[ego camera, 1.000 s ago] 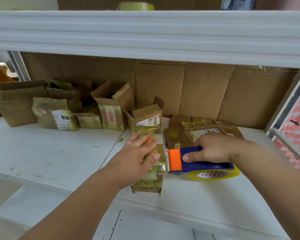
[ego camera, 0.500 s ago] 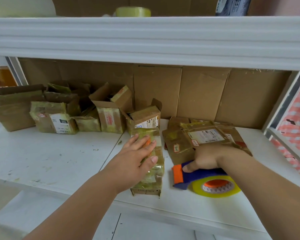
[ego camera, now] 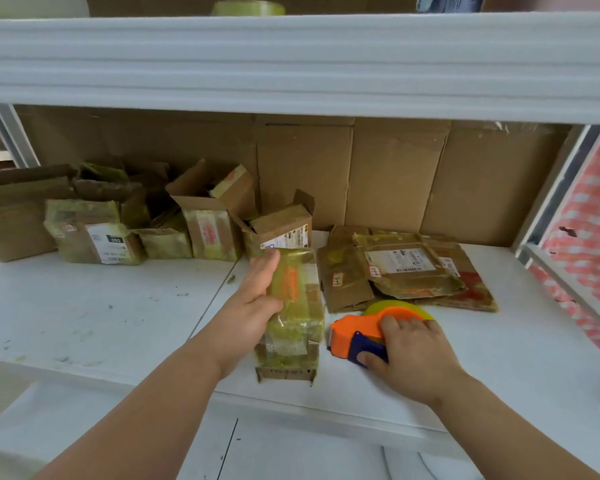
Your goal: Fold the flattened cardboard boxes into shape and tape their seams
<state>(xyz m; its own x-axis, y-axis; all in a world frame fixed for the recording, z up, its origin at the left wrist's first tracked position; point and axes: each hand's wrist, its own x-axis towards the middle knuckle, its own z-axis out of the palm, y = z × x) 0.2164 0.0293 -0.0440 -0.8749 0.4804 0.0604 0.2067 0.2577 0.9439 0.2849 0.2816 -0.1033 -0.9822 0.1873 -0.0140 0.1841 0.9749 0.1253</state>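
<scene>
Head view: the left hand [ego camera: 257, 306] grips the left side of a taped cardboard box [ego camera: 293, 313] lying on the white tabletop [ego camera: 118, 306]. Just right of the box, the right hand [ego camera: 409, 355] clasps the orange-and-blue tape dispenser [ego camera: 357, 336]. Flattened boxes [ego camera: 402, 271] lie behind the dispenser.
</scene>
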